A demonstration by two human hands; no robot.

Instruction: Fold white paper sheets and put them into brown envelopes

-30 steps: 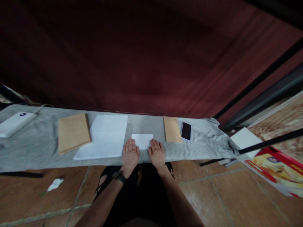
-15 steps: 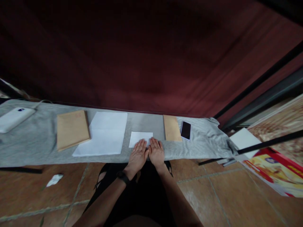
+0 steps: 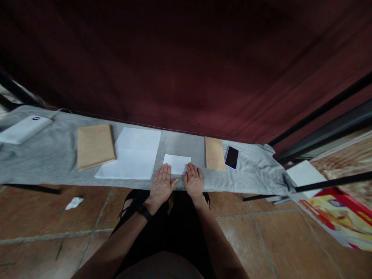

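Note:
A small white folded paper [image 3: 177, 163] lies flat on the grey cloth, just in front of me. My left hand [image 3: 162, 184] rests palm down at its lower left corner, fingers straight and thumb spread. Against the paper's lower right corner lies my right hand [image 3: 193, 181], also flat with straight fingers. Neither hand holds anything. Left of the small paper are larger white sheets [image 3: 135, 159], partly covered by a stack of brown envelopes [image 3: 95, 147]. A single brown envelope [image 3: 215, 154] lies to the right.
A phone [image 3: 231, 157] lies beside the right envelope. At the far left sits a white device [image 3: 26, 130] with a cable. The narrow table has a grey cloth [image 3: 252, 174] and a dark red curtain [image 3: 180, 77] behind. A colourful box [image 3: 340, 217] stands low at the right.
My hands have moved apart: the left slid off leftward and the right shifted slightly right, uncovering more of the small paper. The camera view has tilted a little.

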